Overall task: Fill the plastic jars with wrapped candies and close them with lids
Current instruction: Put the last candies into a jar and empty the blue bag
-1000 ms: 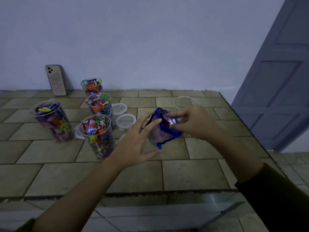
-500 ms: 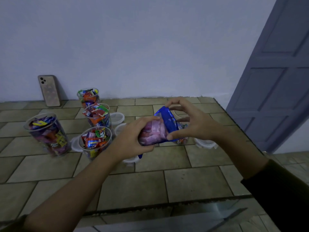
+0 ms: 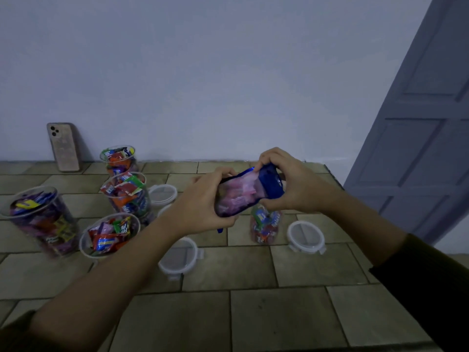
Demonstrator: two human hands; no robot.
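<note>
Since half a second ago the candy bag (image 3: 245, 193) has been raised a little and turned further on its side, its blue end now pointing toward the right edge of the bench (image 3: 266, 323), and a jar (image 3: 264, 226) that was mostly hidden behind the hands shows below it. The left hand (image 3: 203, 207) is wrapped around the clear, pink-filled end of the bag, fingers curled under it; the right hand (image 3: 291, 184) pinches the blue end between thumb and fingers, directly above that jar, which stands near the right edge and holds a low layer of wrapped candies. A round clear lid (image 3: 305, 236) with small side tabs lies flat just right of it, and another lid (image 3: 179, 257) lies near the middle, partly crossed by the left forearm. Toward the left edge stand four clear plastic jars: a tilted-looking one (image 3: 42, 219) far left, a front one (image 3: 109, 236), a middle one (image 3: 125, 194) and a back one (image 3: 118, 158) by the wall, all heaped with bright glossy wrappers and open. A further lid (image 3: 162, 194) lies behind the left wrist. A phone (image 3: 64, 147) leans upright against the wall at the back left corner. The bench top is matte tan tile with dark joints.
</note>
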